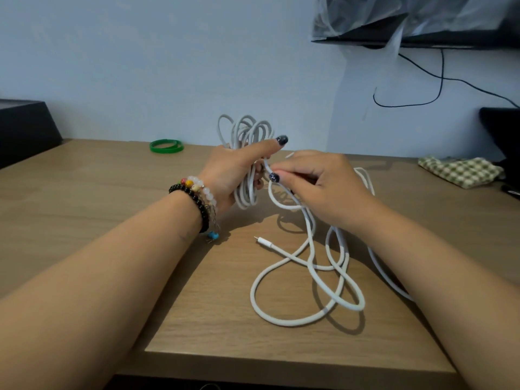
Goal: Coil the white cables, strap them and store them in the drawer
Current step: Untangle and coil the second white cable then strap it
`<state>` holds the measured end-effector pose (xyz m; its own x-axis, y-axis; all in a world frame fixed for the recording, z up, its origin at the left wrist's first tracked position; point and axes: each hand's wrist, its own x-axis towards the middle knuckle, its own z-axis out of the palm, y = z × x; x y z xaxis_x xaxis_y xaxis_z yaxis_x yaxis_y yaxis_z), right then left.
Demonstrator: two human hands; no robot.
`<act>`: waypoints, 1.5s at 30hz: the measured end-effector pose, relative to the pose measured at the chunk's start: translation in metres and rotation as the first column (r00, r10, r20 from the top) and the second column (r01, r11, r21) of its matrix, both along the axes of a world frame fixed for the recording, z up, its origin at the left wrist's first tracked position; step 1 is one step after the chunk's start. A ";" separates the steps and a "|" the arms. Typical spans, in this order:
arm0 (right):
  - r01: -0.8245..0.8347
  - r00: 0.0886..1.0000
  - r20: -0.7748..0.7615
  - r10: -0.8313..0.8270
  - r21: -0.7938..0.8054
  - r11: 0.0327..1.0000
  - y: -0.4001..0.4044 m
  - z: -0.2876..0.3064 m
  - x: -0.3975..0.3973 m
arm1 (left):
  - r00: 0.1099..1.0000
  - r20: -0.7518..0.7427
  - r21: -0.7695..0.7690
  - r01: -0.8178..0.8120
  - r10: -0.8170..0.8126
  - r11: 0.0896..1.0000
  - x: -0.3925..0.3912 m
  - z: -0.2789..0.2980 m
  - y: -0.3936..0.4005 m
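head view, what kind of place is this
Probably a home desk or bedroom corner: a wooden desk against a plain wall, a plastic-wrapped wall-mounted screen trailing a black wire, and a checked cloth lying beside it.

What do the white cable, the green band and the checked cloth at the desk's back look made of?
White cable: probably smooth rubbery plastic sheath, matte, bending in soft loops; a woven sheath can't be ruled out. Green band: likely glossy plastic or silicone, judging by its sheen; it could be glass or stone. Checked cloth: woven fabric, soft and rumpled.
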<state>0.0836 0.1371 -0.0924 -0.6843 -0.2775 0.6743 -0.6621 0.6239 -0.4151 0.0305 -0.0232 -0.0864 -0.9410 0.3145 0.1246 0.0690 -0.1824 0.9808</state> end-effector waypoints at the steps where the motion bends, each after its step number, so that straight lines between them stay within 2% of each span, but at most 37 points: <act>1: -0.009 1.000 0.012 0.009 0.015 1.000 -0.001 0.000 0.001 | 1.000 -0.003 -0.017 -0.031 0.031 0.999 0.000 0.000 0.000; 6: 0.010 0.998 0.060 -0.013 0.056 0.998 -0.003 0.001 0.003 | 0.987 -0.037 -0.030 -0.159 0.157 0.987 -0.002 0.001 0.003; 10: 0.088 0.989 0.123 -0.088 0.005 0.996 -0.005 0.000 0.007 | 0.995 -0.046 -0.003 -0.089 0.089 0.996 -0.001 0.003 0.003; 12: 0.127 0.979 0.160 -0.126 0.004 0.992 -0.006 0.001 0.008 | 0.999 0.010 0.074 -0.039 0.039 0.996 0.001 0.006 0.004; 14: 0.179 0.964 0.190 -0.186 0.053 0.982 -0.005 0.003 0.007 | 0.997 0.069 0.230 -0.030 0.014 0.973 0.003 0.011 0.004; 16: 0.247 0.950 0.163 -0.266 0.130 0.960 0.000 0.005 0.004 | 0.993 0.121 0.396 -0.042 -0.007 0.917 0.002 0.015 0.002; 19: 0.360 0.906 0.140 -0.400 0.244 0.901 0.009 0.004 -0.002 | 0.983 0.168 0.540 -0.034 -0.068 0.841 0.000 0.021 -0.004; 21: 0.393 0.853 0.220 -0.473 0.326 0.860 0.017 0.001 -0.007 | 0.978 0.162 0.593 0.007 -0.129 0.805 -0.001 0.023 -0.010; 23: 0.356 0.816 0.344 -0.465 0.336 0.872 0.024 -0.004 -0.011 | 0.972 0.140 0.612 0.064 -0.187 0.788 -0.001 0.025 -0.015; 25: 0.332 0.821 0.375 -0.430 0.299 0.895 0.030 -0.007 -0.016 | 0.975 0.114 0.540 0.102 -0.193 0.836 0.002 0.025 -0.017; 26: 0.341 0.831 0.361 -0.424 0.271 0.900 0.032 -0.008 -0.017 | 0.985 0.088 0.451 0.091 -0.146 0.888 0.003 0.023 -0.016; 28: 0.399 0.839 0.318 -0.441 0.191 0.897 0.036 -0.008 -0.019 | 1.000 -0.024 0.193 0.000 0.004 0.981 0.007 0.019 -0.013; 30: 0.482 0.820 0.299 -0.489 0.103 0.870 0.040 -0.010 -0.020 | 0.982 -0.159 -0.079 -0.116 0.103 0.990 0.012 0.016 -0.010; 32: 0.537 0.804 0.299 -0.513 0.005 0.844 0.043 -0.012 -0.020 | 0.949 -0.291 -0.340 -0.221 0.121 0.914 0.017 0.015 -0.009; 34: 0.547 0.814 0.295 -0.501 -0.098 0.831 0.044 -0.013 -0.020 | 0.914 -0.399 -0.511 -0.285 0.070 0.811 0.021 0.013 -0.009; 38: 0.546 0.832 0.275 -0.482 -0.242 0.802 0.041 -0.009 -0.016 | 0.882 -0.469 -0.664 -0.328 -0.033 0.672 0.022 0.013 -0.007; 42: 0.572 0.820 0.192 -0.539 -0.246 0.783 0.041 0.000 -0.010 | 0.857 -0.512 -0.765 -0.422 -0.062 0.487 0.024 0.015 -0.006; 45: 0.595 0.801 0.093 -0.592 -0.238 0.768 0.045 0.004 -0.009 | 0.829 -0.555 -0.771 -0.478 -0.075 0.420 0.020 0.015 -0.006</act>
<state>0.0745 0.1822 -0.0883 -0.6662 0.3577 0.6544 -0.1881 0.7685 -0.6115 0.0505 -0.0293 -0.0716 -0.8938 0.3157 0.3185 0.4300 0.8051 0.4085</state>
